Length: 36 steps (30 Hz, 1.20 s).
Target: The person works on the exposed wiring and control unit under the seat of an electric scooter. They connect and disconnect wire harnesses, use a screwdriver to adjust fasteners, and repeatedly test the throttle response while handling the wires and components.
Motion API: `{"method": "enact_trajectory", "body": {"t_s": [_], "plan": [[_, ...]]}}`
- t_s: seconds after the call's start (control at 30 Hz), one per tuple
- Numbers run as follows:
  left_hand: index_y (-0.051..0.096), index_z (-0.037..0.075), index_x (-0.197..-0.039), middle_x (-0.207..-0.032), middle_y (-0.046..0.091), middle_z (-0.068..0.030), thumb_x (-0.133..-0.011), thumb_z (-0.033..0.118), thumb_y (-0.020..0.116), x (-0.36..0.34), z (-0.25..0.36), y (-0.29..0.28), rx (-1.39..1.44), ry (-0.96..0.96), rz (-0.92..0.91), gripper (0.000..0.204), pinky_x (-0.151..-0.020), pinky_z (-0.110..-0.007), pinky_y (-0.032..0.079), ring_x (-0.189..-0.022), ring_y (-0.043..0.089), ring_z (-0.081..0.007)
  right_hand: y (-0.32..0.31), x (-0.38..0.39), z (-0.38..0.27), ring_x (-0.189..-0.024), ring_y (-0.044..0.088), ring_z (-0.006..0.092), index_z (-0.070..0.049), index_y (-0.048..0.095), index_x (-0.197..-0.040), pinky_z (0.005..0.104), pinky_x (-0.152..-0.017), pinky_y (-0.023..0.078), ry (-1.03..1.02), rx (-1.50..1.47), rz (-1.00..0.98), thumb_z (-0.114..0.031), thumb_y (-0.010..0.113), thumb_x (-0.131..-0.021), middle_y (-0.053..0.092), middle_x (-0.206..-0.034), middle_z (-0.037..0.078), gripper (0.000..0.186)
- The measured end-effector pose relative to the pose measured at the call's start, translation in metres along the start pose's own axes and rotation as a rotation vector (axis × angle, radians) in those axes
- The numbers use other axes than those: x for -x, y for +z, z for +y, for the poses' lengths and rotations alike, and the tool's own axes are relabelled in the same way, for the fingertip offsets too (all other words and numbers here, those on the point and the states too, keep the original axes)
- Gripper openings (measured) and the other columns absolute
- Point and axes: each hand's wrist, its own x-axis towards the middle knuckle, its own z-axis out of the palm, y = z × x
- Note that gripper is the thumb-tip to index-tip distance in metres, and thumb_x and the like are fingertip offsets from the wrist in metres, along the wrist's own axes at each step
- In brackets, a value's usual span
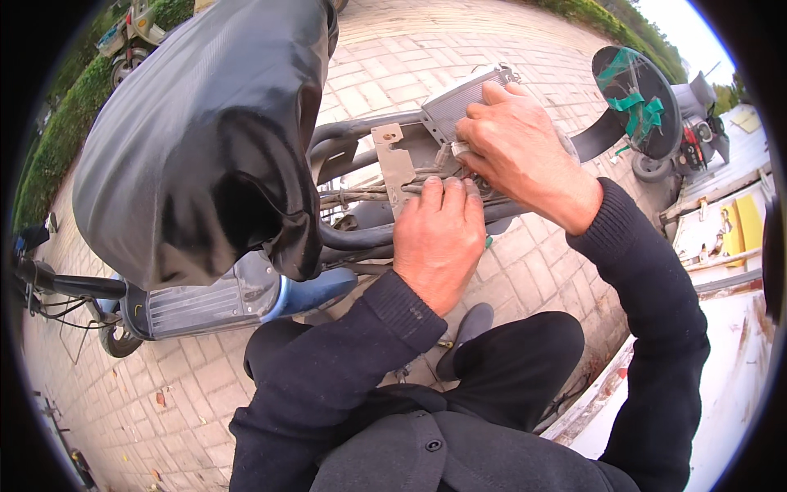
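Observation:
An electric scooter's rear frame of black tubes (352,129) lies in front of me, uncovered. A finned silver metal box (459,102) rests across it, tilted. My right hand (533,148) bends over the box's near side, its thumb and forefinger closed at a pale plug-like piece (461,148). My left hand (440,238) is lower and to the left, with its fingers curled over the bundle of cables (361,195) inside the frame. What its thumb touches is hidden. Left of both hands, a flat metal bracket plate (394,164) with cut-outs spans the tubes.
The black scooter seat (213,139) bulks large at the left, above a grey footboard (213,303). At the right, a round black part (643,98) carries torn green tape. Behind it stands another vehicle (697,135). White panels (721,361) lie beside the brick paving (197,369).

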Motion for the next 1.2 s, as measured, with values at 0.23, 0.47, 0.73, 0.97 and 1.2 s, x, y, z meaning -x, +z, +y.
{"method": "enact_trajectory", "body": {"t_s": [0.23, 0.47, 0.73, 0.97, 1.2], "plan": [[0.070, -0.001, -0.113, -0.108, 0.070, -0.0137, -0.082, 0.007, 0.071, 0.000, -0.003, -0.003, 0.019, 0.007, -0.013, 0.033, -0.085, -0.039, 0.058, -0.104, 0.067, -0.0297, -0.023, 0.022, 0.057, -0.079, 0.053, 0.0108, 0.003, 0.071, -0.103, 0.0307, -0.070, 0.044, 0.683, -0.735, -0.221, -0.035, 0.069, -0.099, 0.060, -0.083, 0.002, 0.038], [0.069, -0.001, -0.117, -0.112, 0.070, -0.0151, -0.083, 0.010, 0.074, -0.002, -0.001, -0.007, 0.010, 0.010, -0.075, 0.036, -0.089, -0.041, 0.057, -0.108, 0.066, -0.0315, -0.008, 0.040, 0.059, -0.090, 0.063, 0.0123, 0.009, 0.071, -0.110, 0.0304, -0.080, 0.053, 0.639, -1.012, -0.030, -0.035, 0.070, -0.098, 0.071, -0.097, 0.008, 0.046], [0.069, 0.001, -0.119, -0.112, 0.070, -0.0123, -0.081, 0.011, 0.079, -0.007, -0.006, -0.011, 0.107, -0.019, -0.100, 0.040, -0.087, -0.040, 0.055, -0.104, 0.065, -0.0293, 0.001, 0.051, 0.069, -0.091, 0.063, 0.0100, 0.006, 0.072, -0.113, 0.0273, -0.084, 0.051, 0.594, -1.097, -0.011, -0.030, 0.072, -0.098, 0.072, -0.099, 0.005, 0.039], [0.069, 0.001, -0.120, -0.114, 0.070, -0.0118, -0.081, 0.011, 0.079, -0.005, -0.004, -0.009, 0.068, -0.004, -0.099, 0.042, -0.089, -0.041, 0.054, -0.105, 0.064, -0.0289, 0.010, 0.061, 0.078, -0.093, 0.064, 0.0105, 0.003, 0.072, -0.113, 0.0272, -0.085, 0.051, 0.566, -1.146, -0.007, -0.024, 0.075, -0.096, 0.073, -0.100, 0.005, 0.032], [0.070, 0.000, -0.118, -0.112, 0.070, -0.0119, -0.082, 0.011, 0.079, -0.009, -0.005, -0.016, 0.146, -0.020, -0.105, 0.038, -0.089, -0.041, 0.053, -0.104, 0.064, -0.0294, 0.011, 0.061, 0.077, -0.096, 0.060, 0.0101, 0.000, 0.074, -0.111, 0.0271, -0.088, 0.048, 0.519, -1.142, 0.000, -0.018, 0.077, -0.092, 0.064, -0.099, 0.002, 0.026]]}}
